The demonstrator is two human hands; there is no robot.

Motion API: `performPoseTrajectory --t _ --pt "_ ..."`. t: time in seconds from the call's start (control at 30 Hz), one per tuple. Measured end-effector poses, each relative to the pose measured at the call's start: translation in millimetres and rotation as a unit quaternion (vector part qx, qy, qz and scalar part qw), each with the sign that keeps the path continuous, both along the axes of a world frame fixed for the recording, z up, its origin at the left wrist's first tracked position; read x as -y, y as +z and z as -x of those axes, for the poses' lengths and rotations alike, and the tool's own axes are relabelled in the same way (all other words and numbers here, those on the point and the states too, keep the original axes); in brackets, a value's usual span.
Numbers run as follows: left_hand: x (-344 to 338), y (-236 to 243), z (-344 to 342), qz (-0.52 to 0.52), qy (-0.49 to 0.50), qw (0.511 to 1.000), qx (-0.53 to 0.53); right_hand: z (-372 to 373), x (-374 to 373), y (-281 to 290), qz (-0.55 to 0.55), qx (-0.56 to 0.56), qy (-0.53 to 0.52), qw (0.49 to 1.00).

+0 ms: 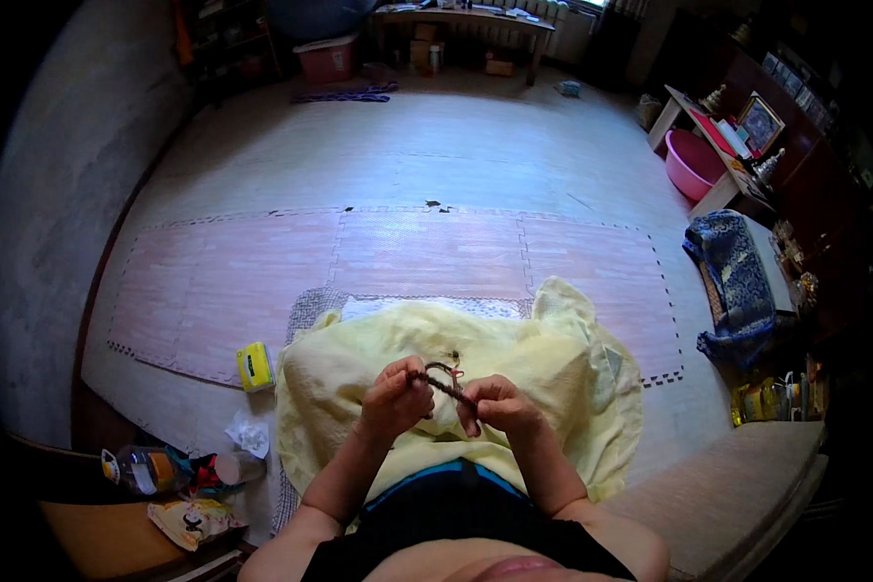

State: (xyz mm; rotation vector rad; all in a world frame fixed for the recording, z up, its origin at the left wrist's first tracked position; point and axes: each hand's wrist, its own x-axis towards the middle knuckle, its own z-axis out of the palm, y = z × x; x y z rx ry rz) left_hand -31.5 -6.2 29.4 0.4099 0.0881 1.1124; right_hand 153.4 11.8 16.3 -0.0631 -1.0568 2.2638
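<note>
A dark brown cord, braided or beaded, stretches between my two hands above my lap. My left hand closes around one end of it, fingers curled. On the other side, the thumb and fingers of my right hand pinch the cord near its other end. A thinner dark loop with a small reddish piece shows just beyond the cord; how it joins on cannot be made out. Under both hands a pale yellow cloth covers my lap, with a small dark spot or bit on it beyond the hands.
At left lie a yellow pack, crumpled white tissue or plastic, a clear bottle and a printed bag. Interlocking mats cover the floor ahead. A pink basin and a blue patterned cloth are at right.
</note>
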Motion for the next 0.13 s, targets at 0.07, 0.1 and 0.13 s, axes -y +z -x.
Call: performPoseTrajectory --t 0.07,0.1,0.13 --pt "1.6 -7.1 -0.1 -0.045 0.001 0.999 0.001 -2.2 -0.1 5.8 -0.011 0.005 0.024 1.0" --pt "2.1 -14.7 2.9 -0.067 -0.035 0.997 0.022 -4.0 -1.8 4.4 -0.048 0.004 0.101 0.994" --pt "3.8 -19.9 3.1 -0.074 -0.046 0.996 0.014 -6.8 -4.1 0.2 -0.083 0.003 0.176 0.981"
